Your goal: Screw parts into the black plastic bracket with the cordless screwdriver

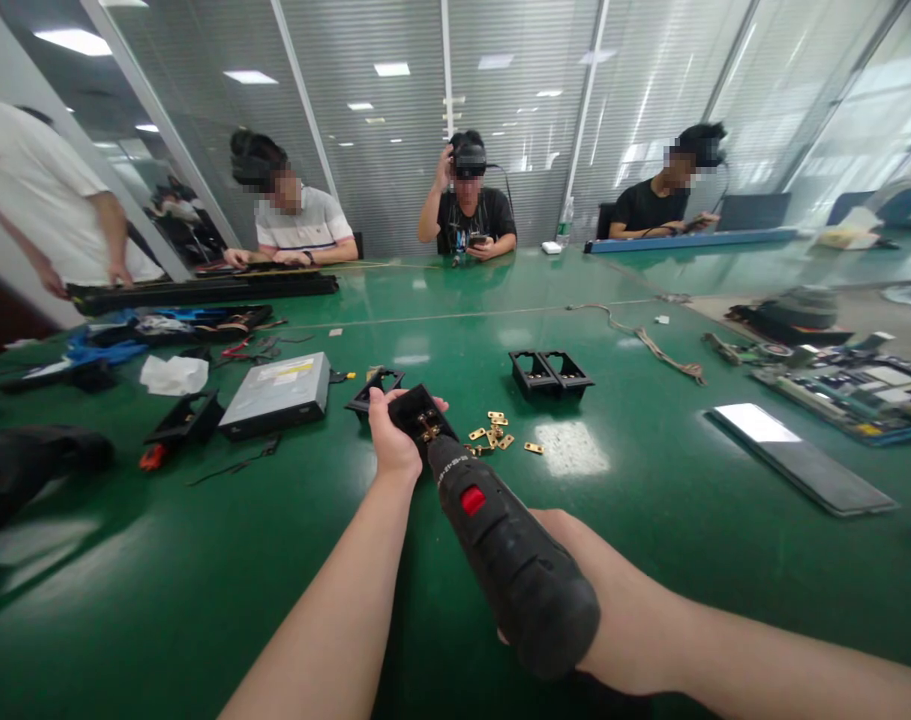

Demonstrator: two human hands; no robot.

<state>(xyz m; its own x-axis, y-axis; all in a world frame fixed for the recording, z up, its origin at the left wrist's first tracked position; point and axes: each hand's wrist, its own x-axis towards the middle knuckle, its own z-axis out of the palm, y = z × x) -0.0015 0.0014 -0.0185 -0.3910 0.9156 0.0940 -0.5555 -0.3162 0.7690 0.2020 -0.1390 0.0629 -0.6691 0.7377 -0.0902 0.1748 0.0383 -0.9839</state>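
Green table (650, 480) underneath, left hand (392, 440) clasps a black bracket (419, 415) while right hand (605, 600) grips an electric screwdriver (511, 560).

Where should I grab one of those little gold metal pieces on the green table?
Pinch one of the gold pieces by its two thin edges, coming straight down from above. They lie flat on the green table, so no side is raised. The one lying apart to the right is probably easiest; the others crowd together near the electric screwdriver in the right hand.
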